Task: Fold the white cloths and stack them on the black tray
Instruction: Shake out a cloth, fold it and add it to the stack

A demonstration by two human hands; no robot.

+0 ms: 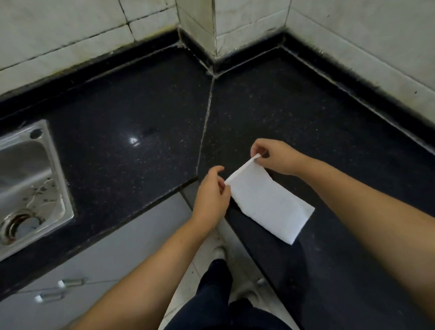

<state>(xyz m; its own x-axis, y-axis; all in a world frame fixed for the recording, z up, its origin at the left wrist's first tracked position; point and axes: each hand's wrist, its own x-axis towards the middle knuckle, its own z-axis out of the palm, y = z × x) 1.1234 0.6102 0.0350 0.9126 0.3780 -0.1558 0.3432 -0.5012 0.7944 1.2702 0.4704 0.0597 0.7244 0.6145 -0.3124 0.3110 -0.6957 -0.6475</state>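
Pinching white cloth [268,202] corners: left hand [210,195]; right hand [276,156]

Black speckled stone countertop [123,111] runs around an inside corner, with a pale grout seam [205,125] cutting diagonally across it. There's a small bright light glare on the polished surface. Stainless steel sink [23,180] is set into the counter on the left, pretty grimy, rusty ring around the drain hole [21,225]. Walls are whitish tiles [53,29] with dark dirty grout lines. Below the counter are grey cabinet fronts [110,248] with two metal handles [59,290], and a light tiled floor [190,287] down there
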